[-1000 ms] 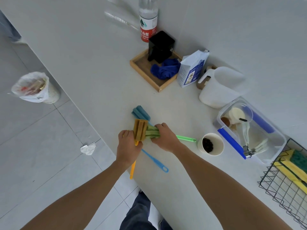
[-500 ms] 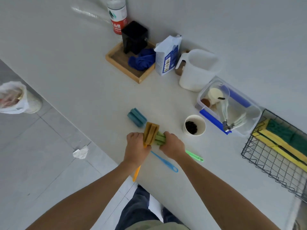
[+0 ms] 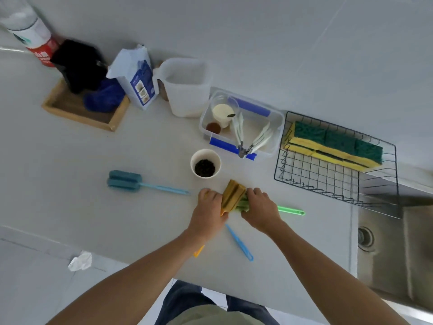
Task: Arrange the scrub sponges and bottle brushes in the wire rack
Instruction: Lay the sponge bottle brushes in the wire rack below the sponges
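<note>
Head view. The left hand is closed around the yellow bottle brush, fingers curled over the left side of its sponge head; the yellow handle tip shows below the left wrist, near the counter edge. The right hand is closed on the green bottle brush, fingers wrapped over its sponge head, with the green handle projecting to the right along the counter. The two sponge heads are pressed together between the hands. A blue handle lies on the counter just near of the hands; its head end is hidden under them, so whether either hand grips it cannot be told.

A teal bottle brush lies flat on the counter to the left, well apart from the hands, handle pointing right.

The wire rack stands to the far right, beside the sink. Scrub sponges, yellow with green pads, are stacked along its far side; the near part of the rack shows bare wire.

Between the hands and the rack: a white cup with dark contents, just far of the hands, and a clear plastic container with blue clips, holding utensils. Further left stand a white jug, a paper bag and a wooden tray.
</note>
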